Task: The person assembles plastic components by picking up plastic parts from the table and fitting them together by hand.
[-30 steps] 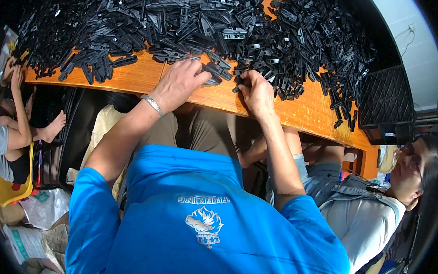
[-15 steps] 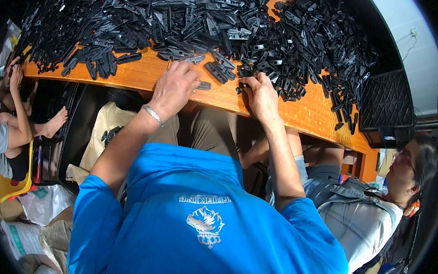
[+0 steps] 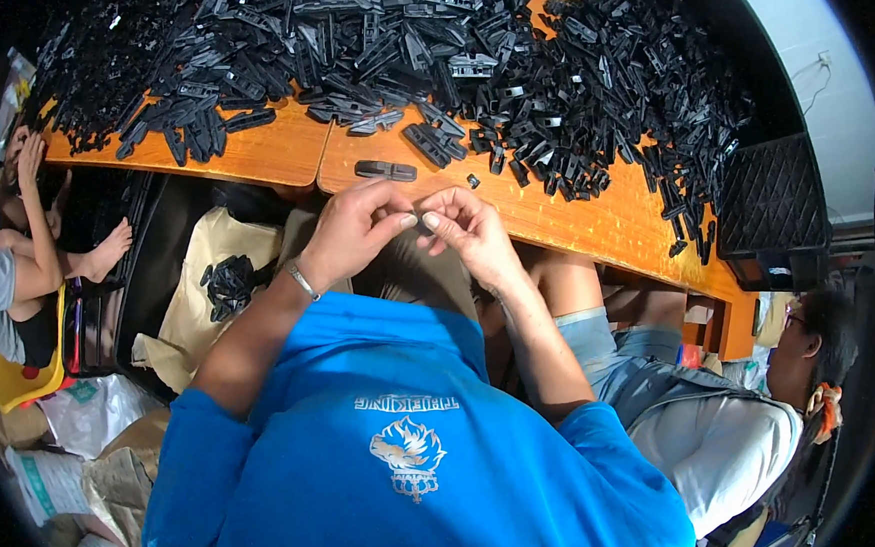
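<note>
My left hand (image 3: pixel 359 226) and my right hand (image 3: pixel 470 233) meet in front of the table's near edge, thumbs and fingers pinched together. Between their fingertips shows a small dark plastic piece (image 3: pixel 422 224), mostly hidden by the thumbs. Just beyond my left hand, a long black plastic part (image 3: pixel 385 170) lies flat on the wooden table (image 3: pixel 350 148). A tiny black piece (image 3: pixel 473 181) sits beyond my right hand. Farther back, several long black parts (image 3: pixel 436 143) lie side by side.
Heaps of long black parts (image 3: pixel 373 37) and smaller black clips (image 3: pixel 588 114) cover the table's far side. A black crate (image 3: pixel 771 193) stands at the right. A brown paper sack (image 3: pixel 192 278) with black parts inside is at my left. One person (image 3: pixel 729 446) sits right, another (image 3: pixel 25 249) far left.
Both hands have drawn back from the table and come together, with a small dark piece now between their fingertips. The long part by my left hand is uncovered. The person at right has turned away.
</note>
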Motion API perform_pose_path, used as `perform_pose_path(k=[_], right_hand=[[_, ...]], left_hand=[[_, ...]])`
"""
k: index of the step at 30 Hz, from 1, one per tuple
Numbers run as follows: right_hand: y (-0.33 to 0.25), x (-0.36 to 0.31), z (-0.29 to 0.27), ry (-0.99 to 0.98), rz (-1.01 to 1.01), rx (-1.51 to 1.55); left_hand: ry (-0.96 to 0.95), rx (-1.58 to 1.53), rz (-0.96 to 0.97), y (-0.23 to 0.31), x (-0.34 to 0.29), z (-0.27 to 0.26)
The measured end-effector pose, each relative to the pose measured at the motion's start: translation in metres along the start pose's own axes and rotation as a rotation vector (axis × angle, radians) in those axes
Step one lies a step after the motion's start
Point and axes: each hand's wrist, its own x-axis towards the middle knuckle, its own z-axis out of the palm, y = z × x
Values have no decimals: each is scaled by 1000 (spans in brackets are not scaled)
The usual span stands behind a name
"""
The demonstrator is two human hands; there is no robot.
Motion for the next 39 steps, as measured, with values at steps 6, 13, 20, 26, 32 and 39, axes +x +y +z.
perform_pose_path(k=[6,13,20,26,32,39], right_hand=[[7,-4,21,212,-468,-763],[-5,36,9,336,-557,-984],[-13,54,5,260,-437,-1192],[-21,73,-12,86,-547,-1275],[-9,77,9,113,-614,-1332],[-11,38,-9,167,-524,-1120]], left_hand=[[80,-222,-204,-16,-9,16],[413,618,278,-6,18,-17],[281,626,215,-33,26,-21],[261,589,177,-28,31,-22],[271,569,208,-28,30,-17],[-159,815,-97,-6,-37,-132]])
